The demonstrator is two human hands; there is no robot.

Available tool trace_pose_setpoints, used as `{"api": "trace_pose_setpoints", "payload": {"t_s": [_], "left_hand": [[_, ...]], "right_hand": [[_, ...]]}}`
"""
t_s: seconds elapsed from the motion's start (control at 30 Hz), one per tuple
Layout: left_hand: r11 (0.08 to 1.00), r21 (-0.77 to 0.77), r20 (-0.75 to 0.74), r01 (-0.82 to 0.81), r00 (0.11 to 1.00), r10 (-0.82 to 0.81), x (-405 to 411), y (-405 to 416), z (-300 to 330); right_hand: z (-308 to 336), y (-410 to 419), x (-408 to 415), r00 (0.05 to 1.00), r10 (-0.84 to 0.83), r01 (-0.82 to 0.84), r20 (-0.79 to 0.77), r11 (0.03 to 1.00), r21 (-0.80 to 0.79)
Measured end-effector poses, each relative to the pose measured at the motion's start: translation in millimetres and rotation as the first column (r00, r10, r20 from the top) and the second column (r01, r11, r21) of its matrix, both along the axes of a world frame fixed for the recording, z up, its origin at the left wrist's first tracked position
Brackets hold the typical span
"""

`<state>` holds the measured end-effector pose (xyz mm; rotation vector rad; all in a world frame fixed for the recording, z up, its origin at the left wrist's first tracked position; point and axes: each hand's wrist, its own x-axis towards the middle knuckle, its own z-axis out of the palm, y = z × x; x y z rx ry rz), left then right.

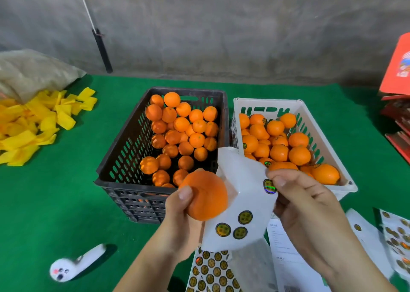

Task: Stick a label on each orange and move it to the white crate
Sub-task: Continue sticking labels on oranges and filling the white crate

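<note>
Nearest me, at about six o'clock, lie spare label sheets (210,271) and a printed paper (286,247) on the green mat (66,203), with more sheets (397,243) at four o'clock and a white handheld device (75,264) at seven. Just above them, my left hand (177,211) is curled round an orange (205,195), thumb on top, and seems also to pin the nearly used backing sheet (239,203) behind the fruit, though I cannot tell exactly how. My right hand (304,205) pinches a label (270,187) at the sheet's right edge, thumb and forefinger closed on it. The risk I see is the label folding on itself or sticking to my fingertip as it peels, since the loose sheet can flex; it could also tear or land creased on the curved peel. The three labels (235,225) left on the sheet sit close to the orange and might catch it. Beyond my hands, at twelve o'clock, the black crate (124,145) holds unlabelled oranges (179,134), touching the white crate (266,105) at one o'clock, where labelled oranges (279,143) pile high near its front rim; a dropped orange could roll out there. The back of that crate looks roomier. Yellow wrappers (33,127) lie well apart at ten o'clock, red boxes (397,80) at two.
</note>
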<state>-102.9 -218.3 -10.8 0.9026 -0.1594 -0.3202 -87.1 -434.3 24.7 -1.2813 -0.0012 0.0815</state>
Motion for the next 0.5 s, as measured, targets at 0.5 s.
{"api": "trace_pose_setpoints", "payload": {"t_s": [0.5], "left_hand": [[0.999, 0.053, 0.086, -0.008, 0.996, 0.004, 3, 4, 3]], "right_hand": [[12, -14, -11, 0.912, 0.214, 0.009, 0.349, 0.842, -0.540]]}}
